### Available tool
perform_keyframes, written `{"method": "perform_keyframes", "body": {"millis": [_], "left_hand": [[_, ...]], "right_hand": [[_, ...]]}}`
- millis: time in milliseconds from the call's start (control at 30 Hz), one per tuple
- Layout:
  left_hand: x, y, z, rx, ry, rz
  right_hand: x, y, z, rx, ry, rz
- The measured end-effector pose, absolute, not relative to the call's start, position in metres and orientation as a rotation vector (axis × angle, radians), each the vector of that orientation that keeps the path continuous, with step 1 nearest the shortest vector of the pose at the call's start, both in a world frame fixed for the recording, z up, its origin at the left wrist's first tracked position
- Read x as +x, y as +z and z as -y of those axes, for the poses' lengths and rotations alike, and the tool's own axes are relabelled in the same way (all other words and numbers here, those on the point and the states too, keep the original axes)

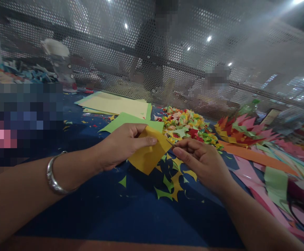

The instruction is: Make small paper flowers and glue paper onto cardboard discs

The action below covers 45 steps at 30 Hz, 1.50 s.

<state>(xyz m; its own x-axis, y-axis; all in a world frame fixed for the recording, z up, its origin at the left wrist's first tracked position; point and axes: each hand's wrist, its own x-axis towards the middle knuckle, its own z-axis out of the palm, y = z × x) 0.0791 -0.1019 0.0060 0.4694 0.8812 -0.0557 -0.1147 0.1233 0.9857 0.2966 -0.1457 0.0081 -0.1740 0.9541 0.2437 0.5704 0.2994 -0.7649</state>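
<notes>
My left hand (127, 143), with a silver bangle on its wrist, pinches a yellow paper piece (148, 157) near its upper edge. At the paper's right corner, my right hand (197, 158) has thumb and fingers closed on a thin dark pointed tool (170, 143), whose tip meets the paper's edge; most of the tool is hidden by the fingers. Green and yellow scraps (176, 184) lie below the hands on the blue tabletop (131, 219). Behind my left hand is a green sheet (123, 120).
Pale sheets (115, 104) are stacked at the back. A pile of colourful scraps (191, 125) lies right of them. Pink and orange strips (259, 158) and pointed paper shapes (246, 130) cover the right side. A clear bottle (62, 68) stands back left, before a perforated metal screen (102, 45).
</notes>
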Motion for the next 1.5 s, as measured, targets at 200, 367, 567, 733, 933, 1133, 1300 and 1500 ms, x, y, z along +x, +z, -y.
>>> {"method": "perform_keyframes", "body": {"millis": [200,367,567,733,933,1133,1300,1500], "left_hand": [[0.0795,0.0047,0.1013,1.23,0.842,-0.807],[0.0792,0.003,0.1004,1.244,0.835,-0.814],[0.0803,0.0002,0.0979,1.25,0.833,-0.822],[0.0802,0.0005,0.0976,1.278,0.817,-0.809],[0.08,0.0002,0.0996,1.321,0.771,-0.837],[0.081,-0.0012,0.0992,1.371,0.747,-0.861],[0.0814,-0.0003,0.1004,1.413,0.734,-0.876],[0.0801,-0.001,0.101,1.452,0.741,-0.891]], "right_hand": [[0.296,0.0083,0.147,-1.367,0.674,1.853],[0.2962,0.0094,0.1484,-1.368,0.664,1.856],[0.2972,0.0095,0.1471,-1.379,0.65,1.875],[0.296,0.0096,0.1478,-1.374,0.651,1.881],[0.2962,0.0091,0.148,-1.378,0.67,1.885],[0.2945,0.0099,0.1466,-1.379,0.654,1.897],[0.2945,0.0096,0.147,-1.387,0.642,1.896],[0.2935,0.0109,0.1484,-1.38,0.643,1.905]]}}
